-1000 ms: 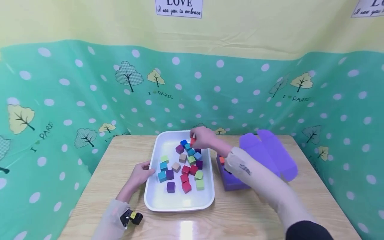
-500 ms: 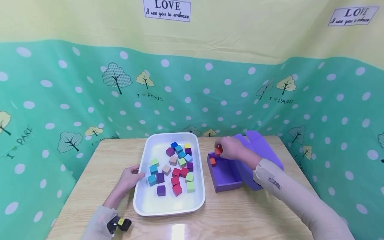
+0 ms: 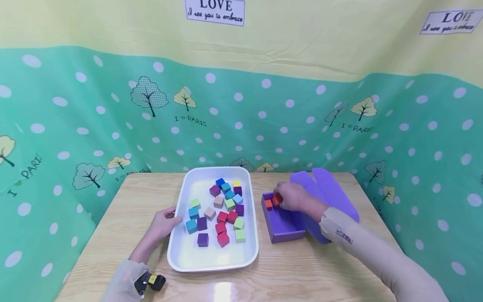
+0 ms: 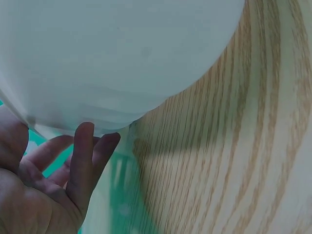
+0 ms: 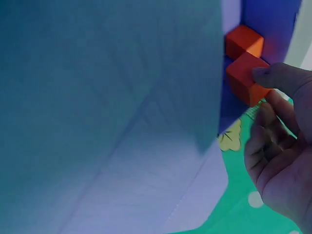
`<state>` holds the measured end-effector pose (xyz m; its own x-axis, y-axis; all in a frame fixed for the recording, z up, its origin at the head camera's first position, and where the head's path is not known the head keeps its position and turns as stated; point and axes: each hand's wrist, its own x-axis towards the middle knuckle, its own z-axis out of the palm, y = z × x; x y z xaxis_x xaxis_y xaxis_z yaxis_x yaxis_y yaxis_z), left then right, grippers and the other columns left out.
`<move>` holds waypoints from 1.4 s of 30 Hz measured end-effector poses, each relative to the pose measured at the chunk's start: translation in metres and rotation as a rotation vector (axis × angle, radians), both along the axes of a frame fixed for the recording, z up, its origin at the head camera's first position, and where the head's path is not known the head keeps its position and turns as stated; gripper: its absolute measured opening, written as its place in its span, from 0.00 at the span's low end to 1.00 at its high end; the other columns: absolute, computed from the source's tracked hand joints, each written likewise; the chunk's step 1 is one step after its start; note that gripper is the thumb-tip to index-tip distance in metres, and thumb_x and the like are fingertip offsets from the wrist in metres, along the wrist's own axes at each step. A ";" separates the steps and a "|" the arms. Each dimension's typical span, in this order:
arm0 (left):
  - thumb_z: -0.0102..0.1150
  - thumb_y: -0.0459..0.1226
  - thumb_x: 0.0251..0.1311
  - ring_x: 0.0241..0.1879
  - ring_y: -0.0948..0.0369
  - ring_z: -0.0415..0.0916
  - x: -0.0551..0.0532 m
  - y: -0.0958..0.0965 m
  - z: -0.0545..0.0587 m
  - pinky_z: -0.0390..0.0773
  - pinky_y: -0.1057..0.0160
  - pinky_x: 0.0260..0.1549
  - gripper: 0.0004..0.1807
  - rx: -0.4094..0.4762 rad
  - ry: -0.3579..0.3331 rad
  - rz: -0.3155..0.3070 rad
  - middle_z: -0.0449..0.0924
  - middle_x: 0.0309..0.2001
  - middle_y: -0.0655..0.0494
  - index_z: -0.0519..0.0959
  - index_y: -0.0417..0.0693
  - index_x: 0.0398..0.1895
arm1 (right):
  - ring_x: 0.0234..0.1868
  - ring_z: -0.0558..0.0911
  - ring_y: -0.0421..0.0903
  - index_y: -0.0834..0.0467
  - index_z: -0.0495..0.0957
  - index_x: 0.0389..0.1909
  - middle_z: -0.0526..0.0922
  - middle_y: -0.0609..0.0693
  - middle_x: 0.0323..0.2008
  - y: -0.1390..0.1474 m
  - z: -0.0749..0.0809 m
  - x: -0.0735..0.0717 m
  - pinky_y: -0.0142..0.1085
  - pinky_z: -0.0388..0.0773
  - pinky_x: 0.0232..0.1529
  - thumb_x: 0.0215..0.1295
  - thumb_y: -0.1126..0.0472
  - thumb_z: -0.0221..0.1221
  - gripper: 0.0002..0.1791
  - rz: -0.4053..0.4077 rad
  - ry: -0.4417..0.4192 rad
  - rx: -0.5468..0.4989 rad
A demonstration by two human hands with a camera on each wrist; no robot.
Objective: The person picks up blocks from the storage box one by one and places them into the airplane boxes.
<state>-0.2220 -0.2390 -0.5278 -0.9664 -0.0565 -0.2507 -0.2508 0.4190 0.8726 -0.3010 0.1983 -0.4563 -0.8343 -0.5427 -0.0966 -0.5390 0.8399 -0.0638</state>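
In the head view my left hand (image 3: 160,224) holds the white tray (image 3: 211,263) at its left rim. Its thumb lies at the rim and its fingertips reach the outer wall in the left wrist view. Many coloured cubes lie scattered in the tray, among them a red cube (image 3: 223,239) and a yellow cube (image 3: 236,183). My right hand (image 3: 294,196) pinches an orange-red cube (image 5: 246,75) inside the far end of the purple box (image 3: 288,236). Right beside it in the box sits another orange cube (image 3: 268,204).
The box's purple lid (image 3: 332,193) stands folded back to the right. Bare wooden tabletop (image 3: 271,272) shows in front of tray and box. A green and yellow patterned cloth (image 3: 260,113) hangs behind the table.
My right hand has carried the orange-red cube from above the tray's far right side to the box, then lowered it in beside the other. The left hand stays at the tray.
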 end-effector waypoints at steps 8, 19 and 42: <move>0.56 0.35 0.62 0.56 0.39 0.73 -0.001 0.002 0.000 0.81 0.53 0.46 0.33 0.026 0.019 -0.004 0.69 0.59 0.27 0.61 0.30 0.69 | 0.26 0.72 0.41 0.55 0.84 0.42 0.75 0.42 0.26 -0.002 -0.013 0.002 0.34 0.72 0.25 0.50 0.61 0.68 0.16 -0.009 0.018 0.027; 0.56 0.35 0.62 0.57 0.38 0.72 0.001 -0.001 -0.003 0.80 0.52 0.48 0.33 0.035 0.018 0.007 0.68 0.60 0.27 0.61 0.30 0.69 | 0.26 0.73 0.41 0.53 0.83 0.44 0.76 0.42 0.24 -0.006 -0.034 0.004 0.34 0.73 0.26 0.53 0.61 0.68 0.15 -0.058 -0.022 0.024; 0.56 0.36 0.61 0.58 0.39 0.71 0.004 0.000 -0.004 0.79 0.51 0.50 0.33 0.031 0.022 0.016 0.68 0.60 0.27 0.62 0.30 0.68 | 0.20 0.72 0.45 0.48 0.72 0.15 0.71 0.43 0.17 0.002 -0.026 0.005 0.43 0.74 0.18 0.56 0.53 0.68 0.17 -0.101 0.090 0.112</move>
